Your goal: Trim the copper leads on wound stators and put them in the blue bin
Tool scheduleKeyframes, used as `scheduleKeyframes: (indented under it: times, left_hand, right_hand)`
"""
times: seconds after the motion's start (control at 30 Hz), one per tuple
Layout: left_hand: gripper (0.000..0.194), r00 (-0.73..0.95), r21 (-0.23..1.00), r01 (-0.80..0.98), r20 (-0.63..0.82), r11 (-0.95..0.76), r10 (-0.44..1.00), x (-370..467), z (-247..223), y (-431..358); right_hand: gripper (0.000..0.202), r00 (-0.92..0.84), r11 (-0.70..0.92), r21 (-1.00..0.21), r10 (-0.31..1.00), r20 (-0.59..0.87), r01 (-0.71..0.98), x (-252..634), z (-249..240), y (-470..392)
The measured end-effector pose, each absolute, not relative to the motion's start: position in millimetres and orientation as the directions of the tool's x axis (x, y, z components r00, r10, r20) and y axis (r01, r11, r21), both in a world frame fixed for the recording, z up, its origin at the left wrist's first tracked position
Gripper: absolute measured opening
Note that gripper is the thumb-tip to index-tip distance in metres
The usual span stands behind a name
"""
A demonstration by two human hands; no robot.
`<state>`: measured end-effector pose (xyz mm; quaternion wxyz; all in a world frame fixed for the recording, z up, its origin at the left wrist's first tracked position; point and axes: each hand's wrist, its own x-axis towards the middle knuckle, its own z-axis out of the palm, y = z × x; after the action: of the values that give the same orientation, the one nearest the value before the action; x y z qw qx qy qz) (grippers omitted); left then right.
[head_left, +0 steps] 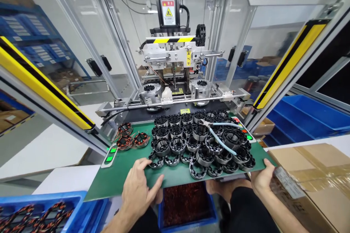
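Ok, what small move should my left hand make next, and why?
Perhaps close your left hand on the leftmost front ring: the index finger is right at it, while the thumb stands apart.

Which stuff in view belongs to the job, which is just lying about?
Likely in the job:
ring cores, left hand at the front-left one
green board, right hand on its edge
copper-wound rings
machine behind

Likely just lying about:
blue-handled pliers, on the cores
cardboard box, right

Left hand (138,185) spread, right hand (261,179), thumb upright
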<state>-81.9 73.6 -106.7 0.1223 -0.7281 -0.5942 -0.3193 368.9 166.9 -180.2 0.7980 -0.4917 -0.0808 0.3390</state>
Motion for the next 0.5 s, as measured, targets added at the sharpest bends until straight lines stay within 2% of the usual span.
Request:
scheduleKeyframes:
  times: [0.1,0.27,0.5]
  left_hand:
    - [0.051,0.140,0.150,0.947,0.602,-0.284,0.786,-82.1,-106.4,71.4]
    - [0.050,0.129,0.138,0.953,0.623,-0.271,0.772,-78.1,-98.9,68.9]
    - [0.046,0.208,0.116,0.932,0.605,-0.344,0.768,-80.7,-101.1,68.5]
  right_hand:
    - [0.037,0.748,0.266,-0.838,0.624,-0.227,-0.477,371.4,-182.0,166.9]
    - [0.032,0.759,0.278,-0.846,0.618,-0.206,-0.456,370.6,-177.9,166.2]
    - [0.032,0.779,0.282,-0.854,0.594,-0.202,-0.437,366.6,-173.8,166.9]
